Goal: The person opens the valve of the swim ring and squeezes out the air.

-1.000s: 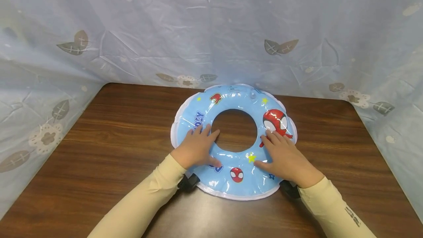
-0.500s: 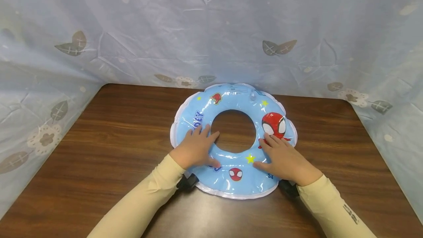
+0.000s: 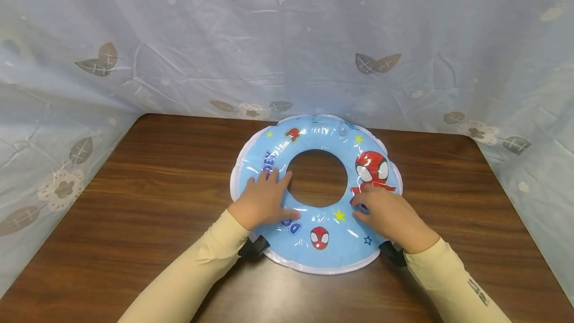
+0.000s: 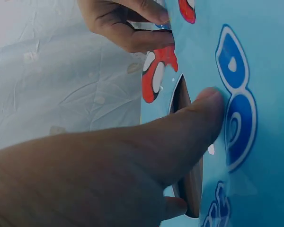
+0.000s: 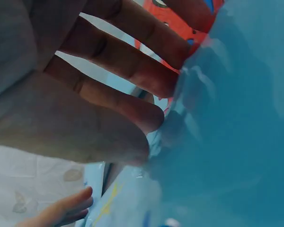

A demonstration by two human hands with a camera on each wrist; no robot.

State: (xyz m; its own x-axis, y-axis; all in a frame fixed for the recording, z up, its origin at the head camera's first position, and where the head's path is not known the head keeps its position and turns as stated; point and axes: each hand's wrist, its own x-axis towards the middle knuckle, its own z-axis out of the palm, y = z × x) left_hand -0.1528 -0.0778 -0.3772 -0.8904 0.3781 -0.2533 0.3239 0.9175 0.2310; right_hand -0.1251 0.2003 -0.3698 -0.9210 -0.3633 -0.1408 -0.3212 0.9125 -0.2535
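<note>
A light-blue inflatable swim ring (image 3: 320, 258) with a white scalloped edge, red masked cartoon figures and yellow stars lies flat on the table. My left hand (image 3: 262, 201) rests on its left side, fingers spread, the index fingertip at the central hole. In the left wrist view the left thumb (image 4: 199, 118) lies against the printed blue letters. On the right side my right hand (image 3: 390, 213) has its fingers bent and pinches the vinyl. Up close, the right fingertips (image 5: 151, 116) and thumb dig in beside wrinkles in the vinyl.
The brown wood-grain table (image 3: 148, 188) spreads around the ring. A pale blue-grey curtain (image 3: 323, 39) with leaf and flower prints hangs along the back and both sides. Black wrist straps (image 3: 254, 247) sit under the cream sleeves (image 3: 193, 273).
The right hand has drawn its spread fingers and thumb together on the ring. The left hand has shifted slightly left, its thumb lifting a little off the letters. The ring stays in place.
</note>
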